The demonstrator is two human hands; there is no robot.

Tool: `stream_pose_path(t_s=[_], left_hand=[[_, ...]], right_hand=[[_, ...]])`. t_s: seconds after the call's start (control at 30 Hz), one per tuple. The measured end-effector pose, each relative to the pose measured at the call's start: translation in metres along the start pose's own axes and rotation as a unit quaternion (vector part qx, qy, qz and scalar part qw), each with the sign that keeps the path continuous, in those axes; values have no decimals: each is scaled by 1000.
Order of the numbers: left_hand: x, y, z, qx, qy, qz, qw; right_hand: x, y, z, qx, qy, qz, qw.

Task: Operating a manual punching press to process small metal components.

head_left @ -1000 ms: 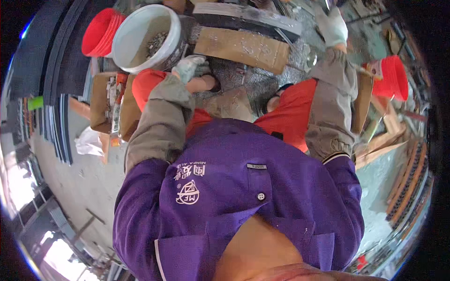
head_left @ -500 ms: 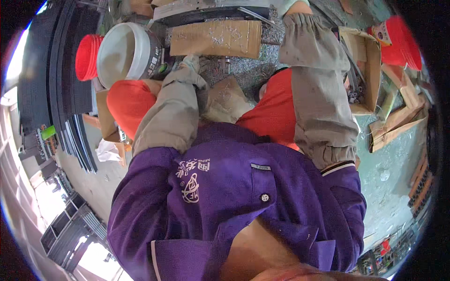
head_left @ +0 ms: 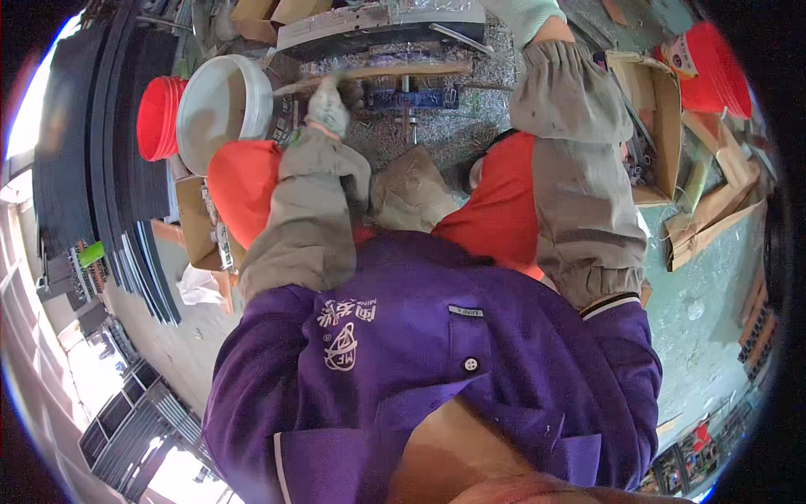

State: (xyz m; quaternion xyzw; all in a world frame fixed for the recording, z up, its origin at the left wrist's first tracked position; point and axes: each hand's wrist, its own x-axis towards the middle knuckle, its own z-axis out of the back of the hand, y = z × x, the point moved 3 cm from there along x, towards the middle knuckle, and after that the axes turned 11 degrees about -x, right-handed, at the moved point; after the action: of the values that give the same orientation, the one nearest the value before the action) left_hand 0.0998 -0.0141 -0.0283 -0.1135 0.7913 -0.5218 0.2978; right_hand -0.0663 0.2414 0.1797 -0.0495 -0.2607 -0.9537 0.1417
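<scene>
- The fingers [head_left: 333,86] of our left hand [head_left: 327,111] seemed to be grasping the cardboard sheet [head_left: 395,72] near its left end, though blur hid the exact hold.
- The cardboard sheet was right of the white bucket [head_left: 257,101], tipped nearly edge-on to our view; its long axis ran sideways, leading away from the bucket, with its left end near the bucket's rim.
- From those fingers, most of the sheet extended rightward, farther from the bucket; the left hand was the nearer one.
- Our right hand [head_left: 529,17] was well to the right of the bucket, and the top of the view cut off its fingers, so we could not tell whether they gripped anything.
- We counted one sheet, one white bucket and one blue metal block [head_left: 432,99], right of the bucket.
- We counted two red buckets: a left one [head_left: 156,118] just beside the white bucket, a right one [head_left: 718,71] far to its right.
- We counted two open boxes at the sides: one box [head_left: 195,231] nearer our body than the white bucket, another box [head_left: 668,126] well to its right.
</scene>
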Motion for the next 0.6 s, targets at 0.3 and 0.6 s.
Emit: stream_pose_path(t_s=[0.3, 0.6], left_hand=[[-29, -59, 26, -91, -23, 83, 992], [-42, 20, 20, -200, -29, 43, 978]], right_hand=[[0, 9, -2, 1, -9, 5, 1000], [-2, 11, 4, 15, -16, 5, 1000]])
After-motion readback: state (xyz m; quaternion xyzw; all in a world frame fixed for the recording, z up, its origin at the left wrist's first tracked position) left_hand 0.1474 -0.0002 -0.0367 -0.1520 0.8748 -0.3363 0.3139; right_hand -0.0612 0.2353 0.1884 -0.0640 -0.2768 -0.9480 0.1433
